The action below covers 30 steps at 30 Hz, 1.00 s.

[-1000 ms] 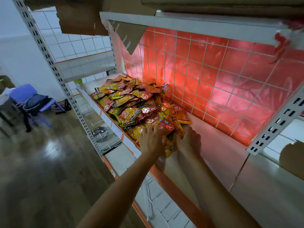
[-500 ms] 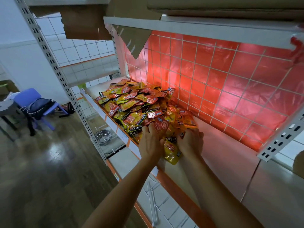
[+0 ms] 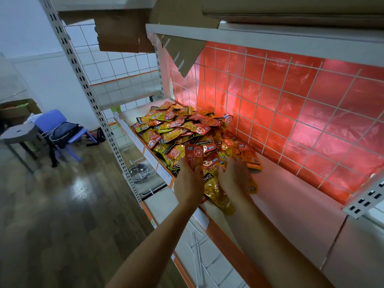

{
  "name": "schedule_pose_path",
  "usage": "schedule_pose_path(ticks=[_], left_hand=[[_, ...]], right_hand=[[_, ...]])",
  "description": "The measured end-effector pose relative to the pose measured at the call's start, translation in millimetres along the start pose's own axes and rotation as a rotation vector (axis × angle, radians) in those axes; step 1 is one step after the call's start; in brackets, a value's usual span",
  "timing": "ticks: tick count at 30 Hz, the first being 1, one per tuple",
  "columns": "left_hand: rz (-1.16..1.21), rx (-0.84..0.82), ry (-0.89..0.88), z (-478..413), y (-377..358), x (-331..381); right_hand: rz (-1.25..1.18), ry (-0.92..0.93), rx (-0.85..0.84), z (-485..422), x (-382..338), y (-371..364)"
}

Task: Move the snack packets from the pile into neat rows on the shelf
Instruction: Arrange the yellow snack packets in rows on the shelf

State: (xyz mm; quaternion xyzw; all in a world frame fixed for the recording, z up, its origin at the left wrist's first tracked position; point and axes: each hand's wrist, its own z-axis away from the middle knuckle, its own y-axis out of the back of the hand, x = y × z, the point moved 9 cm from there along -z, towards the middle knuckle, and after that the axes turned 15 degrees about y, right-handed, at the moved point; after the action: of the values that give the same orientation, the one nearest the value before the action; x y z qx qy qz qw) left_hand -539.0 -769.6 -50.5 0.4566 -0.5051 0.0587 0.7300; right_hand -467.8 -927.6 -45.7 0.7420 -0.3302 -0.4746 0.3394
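Observation:
A loose pile of red and yellow snack packets [image 3: 176, 129] lies on the left part of the shelf [image 3: 295, 206], against the red wire-grid back. My left hand [image 3: 188, 183] is at the pile's near end and holds a red packet [image 3: 194, 156] upright between thumb and fingers. My right hand [image 3: 233, 176] rests palm down beside it, fingers spread over several packets. A yellow packet [image 3: 219, 196] lies between my wrists near the shelf's front edge. Orange packets [image 3: 250, 156] sit just beyond my right fingers.
The shelf stretches bare and pale to the right of the pile. A white upper shelf [image 3: 270, 36] with cardboard hangs overhead. A perforated upright post [image 3: 99, 119] stands left. Below are a metal bowl [image 3: 138, 172] and, on the floor, a blue chair [image 3: 60, 132].
My left hand has raised a red packet upright out of the pile. The yellow packet has slid toward the front edge between my wrists. My right fingers have flattened over the packets.

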Motion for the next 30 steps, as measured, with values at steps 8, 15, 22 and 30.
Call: schedule_pose_path(ticks=[8,15,22,30], left_hand=[[0.034,-0.009,0.019,-8,4,-13],[-0.046,-0.005,0.047,-13,-1,-16],[-0.08,-0.008,0.035,-11,-1,-14],[-0.077,-0.036,-0.038,-3,-5,-9]], right_hand=[[-0.125,-0.066,-0.081,-21,-13,-28],[0.014,-0.075,-0.09,-26,-14,-35],[-0.023,-0.198,-0.219,-26,-8,-35],[-0.456,-0.334,0.014,-5,15,-10]])
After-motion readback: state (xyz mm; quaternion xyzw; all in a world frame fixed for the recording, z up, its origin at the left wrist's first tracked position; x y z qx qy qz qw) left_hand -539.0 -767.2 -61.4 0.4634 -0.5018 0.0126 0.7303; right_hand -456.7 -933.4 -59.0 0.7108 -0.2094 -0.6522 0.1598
